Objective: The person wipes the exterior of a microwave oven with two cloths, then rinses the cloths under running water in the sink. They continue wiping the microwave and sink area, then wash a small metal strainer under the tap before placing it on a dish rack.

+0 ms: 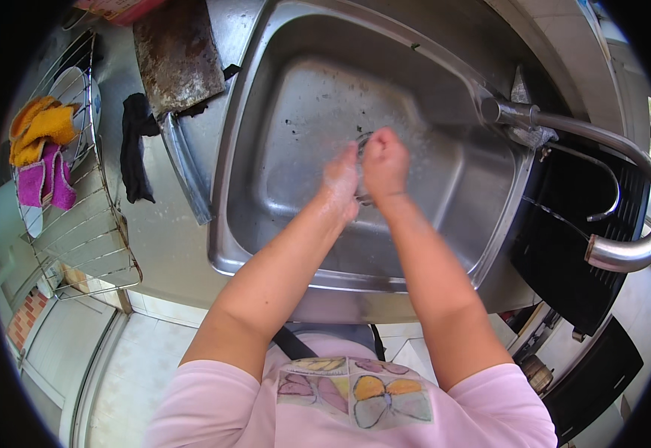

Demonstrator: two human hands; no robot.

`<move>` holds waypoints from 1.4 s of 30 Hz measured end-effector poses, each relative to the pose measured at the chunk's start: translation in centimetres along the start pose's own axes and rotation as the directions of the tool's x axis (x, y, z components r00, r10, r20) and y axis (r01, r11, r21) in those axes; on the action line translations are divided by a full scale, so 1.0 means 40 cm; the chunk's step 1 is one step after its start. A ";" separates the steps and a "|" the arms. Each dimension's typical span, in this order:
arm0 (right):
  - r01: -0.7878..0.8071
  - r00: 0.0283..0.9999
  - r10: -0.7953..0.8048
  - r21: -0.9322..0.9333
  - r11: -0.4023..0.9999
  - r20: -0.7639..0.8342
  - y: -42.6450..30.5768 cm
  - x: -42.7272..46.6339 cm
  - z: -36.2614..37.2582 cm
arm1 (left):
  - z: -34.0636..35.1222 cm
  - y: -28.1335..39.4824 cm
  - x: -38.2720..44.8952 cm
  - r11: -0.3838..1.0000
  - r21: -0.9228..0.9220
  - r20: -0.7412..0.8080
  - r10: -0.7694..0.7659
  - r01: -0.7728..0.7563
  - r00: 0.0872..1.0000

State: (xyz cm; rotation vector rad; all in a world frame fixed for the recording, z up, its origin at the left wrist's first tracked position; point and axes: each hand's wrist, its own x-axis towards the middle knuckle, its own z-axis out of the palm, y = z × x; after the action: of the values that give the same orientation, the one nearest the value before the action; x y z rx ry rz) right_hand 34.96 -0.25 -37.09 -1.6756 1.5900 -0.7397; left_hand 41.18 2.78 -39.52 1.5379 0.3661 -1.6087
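Observation:
Both my hands are low over the stainless steel sink (pixel 314 106), close together near its middle. My left hand (pixel 341 176) looks wet, its fingers blurred by motion. My right hand (pixel 386 162) is curled beside it, the fingers folded in. Water from the curved steel faucet (pixel 622 255) runs in a thin stream toward the basin, and splashes show around my hands. The sink's drain is partly visible between and behind them. Whether something small lies between my palms cannot be told. Small dark bits dot the basin floor.
Left of the sink lie a cleaver with a stained blade (pixel 177 56) and metal handle (pixel 186 173), and a black cloth (pixel 136 148). A wire rack (pixel 118 241) holds an orange cloth (pixel 48 129), a magenta cloth (pixel 48 179) and dishes. A black appliance (pixel 566 224) stands at right.

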 end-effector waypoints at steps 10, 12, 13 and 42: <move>-0.132 0.986 0.133 0.023 0.991 -0.097 0.036 0.067 -0.011 | 0.003 0.053 -0.057 0.926 -0.266 0.365 -0.159 0.267 0.917; -0.143 0.976 0.160 0.122 0.982 -0.148 0.082 0.095 -0.033 | -0.004 0.059 -0.046 0.871 -0.319 0.399 -0.233 0.373 0.887; -0.319 0.926 0.357 0.247 0.915 -0.123 0.093 0.100 -0.039 | -0.006 0.078 -0.040 0.840 -0.344 0.421 -0.261 0.419 0.869; -0.175 0.973 0.211 0.284 0.943 -0.098 0.033 -0.151 -0.035 | -0.056 -0.006 0.113 0.931 -0.173 0.379 -0.237 0.321 0.894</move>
State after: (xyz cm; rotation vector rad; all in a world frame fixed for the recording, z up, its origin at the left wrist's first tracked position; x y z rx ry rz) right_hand 32.56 5.60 -36.94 -1.2756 1.6274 -0.9321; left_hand 43.06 2.83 -44.19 1.0256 0.5743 -1.9497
